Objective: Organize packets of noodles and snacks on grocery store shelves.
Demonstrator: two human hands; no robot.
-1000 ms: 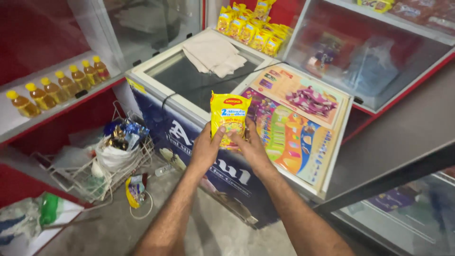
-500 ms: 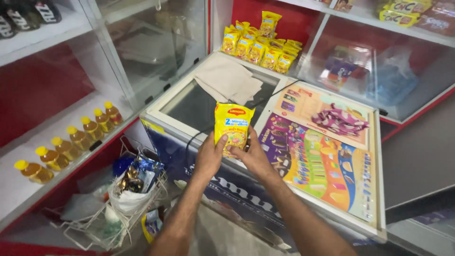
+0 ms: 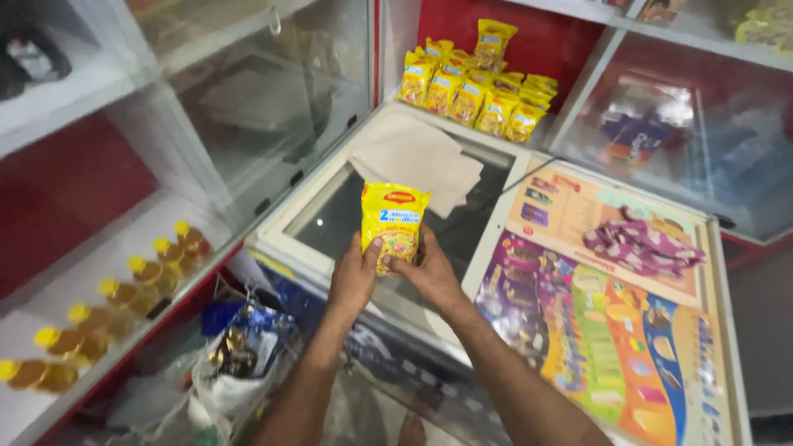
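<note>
1. Two hands are holding one yellow noodle packet (image 3: 394,225) upright above the glass lid of the chest freezer (image 3: 330,216), near its front left part. The packet is not touching the lid.

2. Your left hand (image 3: 355,277) is gripping the packet's lower left edge, thumb on the front face and the other digits hidden behind. Your right hand (image 3: 429,274) is closing on the lower right corner, with fingertips pressing the bottom seam. Both grips are shut on the packet; neither is wide.

3. Both forearms are rising from the bottom of the view and converging at the packet, wrists nearly straight, palms turned inward towards each other.

4. Judgement: you are carrying the packet at its lower third only, so the top is standing free and could flop. Keeping the pinch light is sparing the brittle contents; squeezing harder is likely cracking them.

5. Judgement: holding the packet level and front-facing, as you are doing now, is keeping it readable and steady.

6. Nearby: a folded beige cloth (image 3: 417,157) is lying on the lid behind the packet, and a stack of matching yellow packets (image 3: 479,95) is sitting at the far end of the freezer, well apart from your hands.

7. Left of you, small bottles of amber oil (image 3: 136,297) are lining a white shelf.
</note>
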